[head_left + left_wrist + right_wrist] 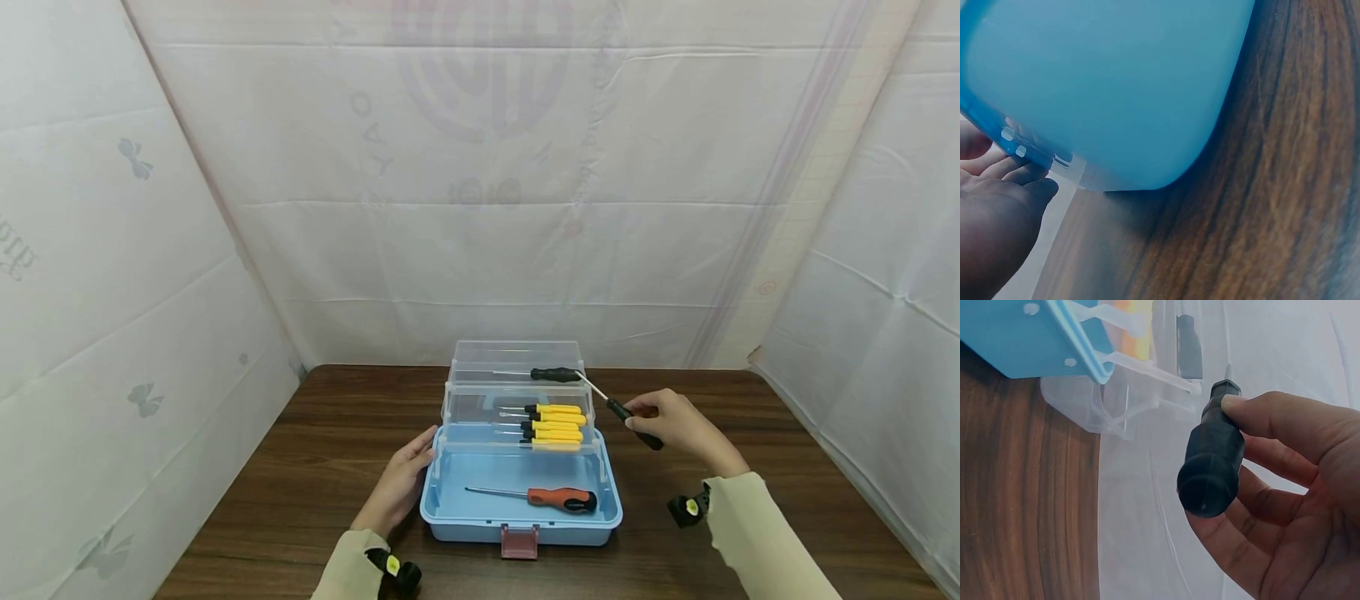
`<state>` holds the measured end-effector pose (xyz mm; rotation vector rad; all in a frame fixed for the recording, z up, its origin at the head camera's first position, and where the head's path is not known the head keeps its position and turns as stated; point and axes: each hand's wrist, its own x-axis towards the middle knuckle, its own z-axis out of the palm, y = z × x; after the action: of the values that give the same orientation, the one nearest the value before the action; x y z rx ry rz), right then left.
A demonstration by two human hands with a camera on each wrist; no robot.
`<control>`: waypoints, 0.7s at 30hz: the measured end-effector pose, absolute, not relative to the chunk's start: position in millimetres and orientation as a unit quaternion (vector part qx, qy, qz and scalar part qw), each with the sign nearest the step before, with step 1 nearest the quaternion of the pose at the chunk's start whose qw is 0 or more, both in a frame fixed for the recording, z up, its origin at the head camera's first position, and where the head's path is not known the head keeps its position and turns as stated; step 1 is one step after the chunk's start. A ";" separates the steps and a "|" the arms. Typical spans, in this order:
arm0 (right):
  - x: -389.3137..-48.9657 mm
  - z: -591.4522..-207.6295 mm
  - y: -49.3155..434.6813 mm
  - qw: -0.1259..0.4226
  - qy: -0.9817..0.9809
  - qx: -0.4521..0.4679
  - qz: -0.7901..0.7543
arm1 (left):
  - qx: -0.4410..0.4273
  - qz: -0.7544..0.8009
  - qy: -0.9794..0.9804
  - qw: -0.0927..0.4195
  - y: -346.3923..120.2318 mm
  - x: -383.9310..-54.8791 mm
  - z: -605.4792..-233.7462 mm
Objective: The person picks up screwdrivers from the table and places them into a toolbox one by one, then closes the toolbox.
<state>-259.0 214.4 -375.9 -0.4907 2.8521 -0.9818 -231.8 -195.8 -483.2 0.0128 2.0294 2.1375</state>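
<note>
My right hand [678,425] pinches a black-handled screwdriver [633,423] between thumb and fingers. Its shaft slants up and left toward the tray of an open blue toolbox [517,533]. The right wrist view shows the butt of that handle facing the camera. My left hand [397,483] touches the box's left side near the rear corner, its fingers fairly straight. On the upper clear tray [513,354] lies another black screwdriver [555,374]. Several yellow screwdrivers [555,419] lie in a row on the lower tray. An orange-and-black screwdriver [562,499] rests in the box's bottom.
The box stands on a dark wooden table [337,467], with a pink latch [519,542] hanging at its front. White sheeting [487,250] rises behind the table and on both sides. Clear hinged arms [1141,369] join the trays to the box.
</note>
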 end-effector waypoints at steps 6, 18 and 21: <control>-265.1 -371.7 210.7 0.047 0.930 -0.164 -0.325 | 0.000 0.721 0.687 0.095 -195.4 -231.9 -483.4; -277.7 -367.4 202.0 0.046 0.930 -0.177 -0.318 | -0.002 0.718 0.690 0.095 -195.0 -231.8 -483.0; -281.9 -367.3 200.0 0.041 0.931 -0.180 -0.316 | -0.002 0.718 0.689 0.095 -195.2 -231.6 -483.2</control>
<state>-281.9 200.0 -367.3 -0.5506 2.8488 -0.9679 -231.6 -195.2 -483.2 -0.0059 2.0430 2.1286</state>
